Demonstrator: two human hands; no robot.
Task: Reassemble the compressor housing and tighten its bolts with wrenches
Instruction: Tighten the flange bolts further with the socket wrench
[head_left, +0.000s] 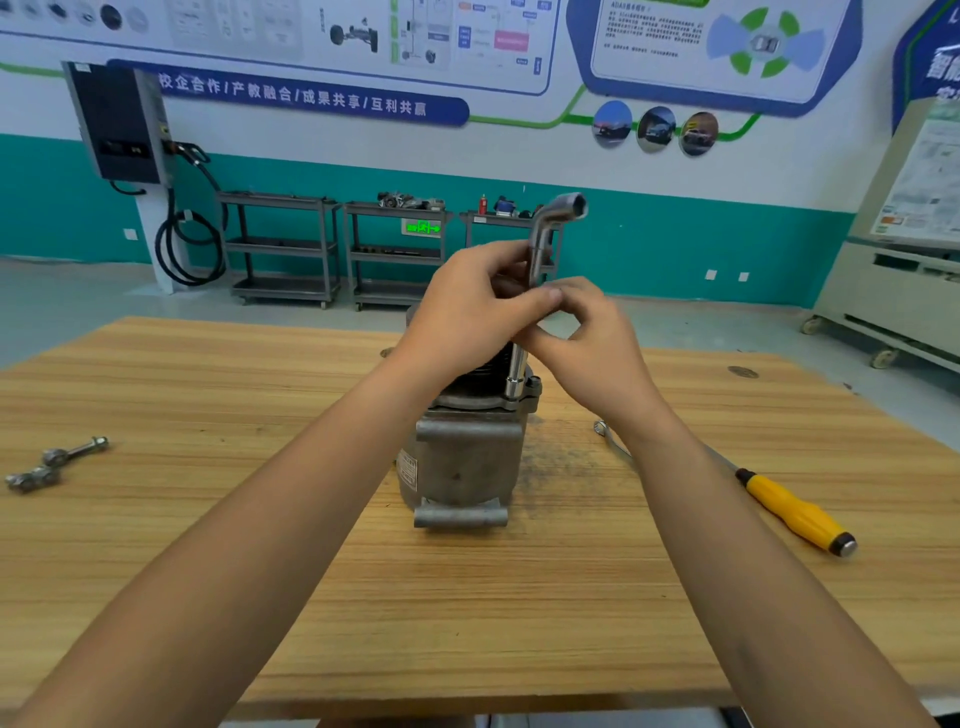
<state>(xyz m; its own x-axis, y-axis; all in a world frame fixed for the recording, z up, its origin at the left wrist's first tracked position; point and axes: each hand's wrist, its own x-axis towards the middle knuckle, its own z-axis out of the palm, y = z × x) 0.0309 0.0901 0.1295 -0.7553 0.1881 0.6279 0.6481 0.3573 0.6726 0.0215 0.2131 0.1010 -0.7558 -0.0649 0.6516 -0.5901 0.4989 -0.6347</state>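
A grey metal compressor housing (465, 462) stands upright in the middle of the wooden table (519, 613). An L-shaped socket wrench (540, 244) stands vertically, its lower socket end seated on a bolt at the housing's top right flange (527, 395). My left hand (467, 312) grips the wrench shaft from the left. My right hand (587, 343) pinches the same shaft from the right, fingers curled round it. The two hands touch each other and hide the middle of the shaft.
Two loose long bolts (57, 462) lie at the table's left. A yellow-handled screwdriver (795, 512) and a flat wrench (610, 439) lie to the right of the housing, partly under my right forearm. Metal carts (283, 249) stand by the far wall.
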